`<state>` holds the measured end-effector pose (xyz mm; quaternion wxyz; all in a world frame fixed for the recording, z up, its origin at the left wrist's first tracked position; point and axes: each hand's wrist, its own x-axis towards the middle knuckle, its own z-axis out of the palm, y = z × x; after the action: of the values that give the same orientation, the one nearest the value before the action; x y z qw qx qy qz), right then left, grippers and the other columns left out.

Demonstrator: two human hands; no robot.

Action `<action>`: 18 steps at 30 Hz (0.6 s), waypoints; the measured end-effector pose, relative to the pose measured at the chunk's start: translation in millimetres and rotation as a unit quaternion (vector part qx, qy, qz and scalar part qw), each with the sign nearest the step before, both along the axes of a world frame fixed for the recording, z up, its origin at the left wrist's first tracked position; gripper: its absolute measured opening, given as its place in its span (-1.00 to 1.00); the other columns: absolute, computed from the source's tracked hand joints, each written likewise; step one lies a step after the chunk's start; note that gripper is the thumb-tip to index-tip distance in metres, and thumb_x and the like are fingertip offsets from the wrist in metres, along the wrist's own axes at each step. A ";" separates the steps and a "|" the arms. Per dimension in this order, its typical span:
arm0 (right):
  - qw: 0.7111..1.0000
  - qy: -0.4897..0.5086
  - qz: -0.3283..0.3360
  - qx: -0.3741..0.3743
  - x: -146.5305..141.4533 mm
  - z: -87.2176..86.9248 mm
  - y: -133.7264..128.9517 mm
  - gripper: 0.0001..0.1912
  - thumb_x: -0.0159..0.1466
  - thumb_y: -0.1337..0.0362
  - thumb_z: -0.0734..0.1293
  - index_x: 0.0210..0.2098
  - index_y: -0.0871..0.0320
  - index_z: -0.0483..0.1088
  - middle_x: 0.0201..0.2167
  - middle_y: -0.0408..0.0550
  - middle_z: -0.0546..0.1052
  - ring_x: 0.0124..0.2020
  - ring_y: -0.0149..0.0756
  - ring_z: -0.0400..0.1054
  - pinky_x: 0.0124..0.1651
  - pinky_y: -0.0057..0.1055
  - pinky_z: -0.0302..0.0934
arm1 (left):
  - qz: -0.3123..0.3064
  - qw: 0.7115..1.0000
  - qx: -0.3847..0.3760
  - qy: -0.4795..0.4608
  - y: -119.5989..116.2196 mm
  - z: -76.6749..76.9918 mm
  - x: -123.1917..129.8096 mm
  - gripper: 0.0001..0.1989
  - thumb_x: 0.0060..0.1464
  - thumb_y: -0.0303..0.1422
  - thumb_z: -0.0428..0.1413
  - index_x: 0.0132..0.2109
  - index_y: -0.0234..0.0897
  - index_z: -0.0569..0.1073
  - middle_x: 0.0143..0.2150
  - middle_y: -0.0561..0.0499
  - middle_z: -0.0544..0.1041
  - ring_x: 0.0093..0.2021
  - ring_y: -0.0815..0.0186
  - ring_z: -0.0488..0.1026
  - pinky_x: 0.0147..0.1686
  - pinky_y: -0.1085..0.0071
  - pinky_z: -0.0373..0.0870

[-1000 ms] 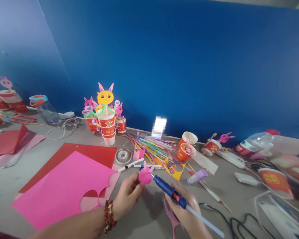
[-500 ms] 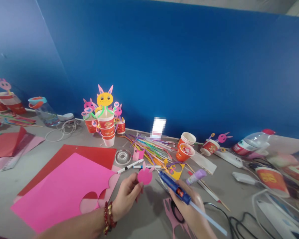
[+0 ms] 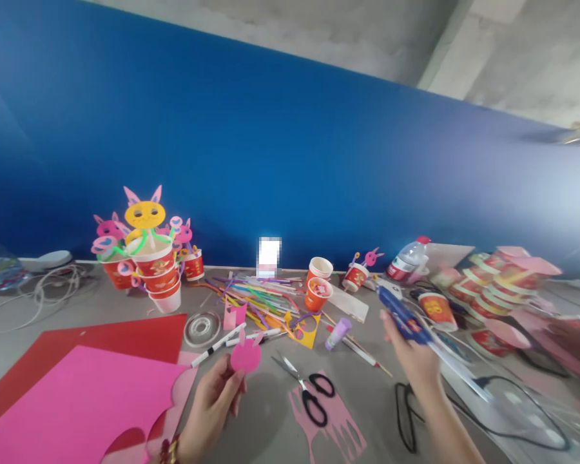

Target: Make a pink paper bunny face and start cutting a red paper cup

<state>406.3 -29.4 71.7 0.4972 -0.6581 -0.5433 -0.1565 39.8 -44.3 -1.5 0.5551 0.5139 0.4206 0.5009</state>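
Between the thumb and fingers of my left hand (image 3: 212,396) is a pink paper bunny head (image 3: 246,356), a round cutout with two upright ears. My right hand (image 3: 418,361) grips a blue hot glue gun (image 3: 402,314), its nozzle pointing up and left and a long clear glue stick (image 3: 464,374) trailing from its back. The gun is off the table, to the right of the purple glue stick tube (image 3: 338,334). Black-handled scissors (image 3: 309,386) lie partly open between my hands, over a pink paper scrap (image 3: 336,425) with cut-out gaps.
Pink sheet (image 3: 77,406) and red sheet (image 3: 120,335) lie at left. Stacked cups with a yellow bunny face (image 3: 145,214) stand behind them. Pipe cleaners (image 3: 265,296), paper cups (image 3: 319,294) and a bottle (image 3: 406,261) line the back. At right are more decorated cups (image 3: 507,283) and a black cord (image 3: 406,419).
My right hand has carried the glue gun away to the right, apart from the bunny head, uncovering the scissors. My view has turned right. The left hand still holds the cutout.
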 end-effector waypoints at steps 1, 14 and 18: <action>0.998 -0.040 -0.018 -0.054 12.8 -8.6 6.8 -0.68 0.19 0.00 0.32 -0.45 0.15 0.43 -0.57 0.00 0.53 -0.53 -0.16 0.44 -0.46 -0.35 0.29 | 0.002 1.000 0.000 0.002 -0.1 -0.1 0.0 -0.57 0.07 0.03 0.13 -0.41 -0.29 0.39 -0.54 0.11 0.36 -0.68 0.51 0.20 -0.68 0.57 0.17; 0.896 -0.241 0.146 -0.344 62.5 -41.6 64.4 -0.47 0.11 0.49 0.24 0.09 0.19 0.32 0.08 0.17 0.44 0.01 -0.08 0.40 -0.06 -0.31 0.25 | 0.004 0.998 0.027 0.057 -1.7 7.8 -0.4 -0.59 0.13 -0.02 0.10 -0.43 -0.29 0.39 -0.53 0.10 0.37 -0.65 0.50 0.22 -0.64 0.56 0.19; 0.879 -0.238 0.196 -0.364 75.8 -37.4 74.3 -0.33 0.09 0.45 0.28 0.21 0.14 0.24 0.13 0.11 0.44 0.04 -0.10 0.40 -0.01 -0.33 0.27 | 0.006 0.998 0.025 0.050 0.6 1.0 -1.8 -0.62 0.13 -0.04 0.12 -0.41 -0.28 0.40 -0.54 0.10 0.38 -0.65 0.49 0.23 -0.63 0.56 0.19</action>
<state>482.1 44.9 34.3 0.0988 -0.6160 -0.7815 0.0012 38.0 -43.7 -0.5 0.5175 0.5497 0.4384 0.4876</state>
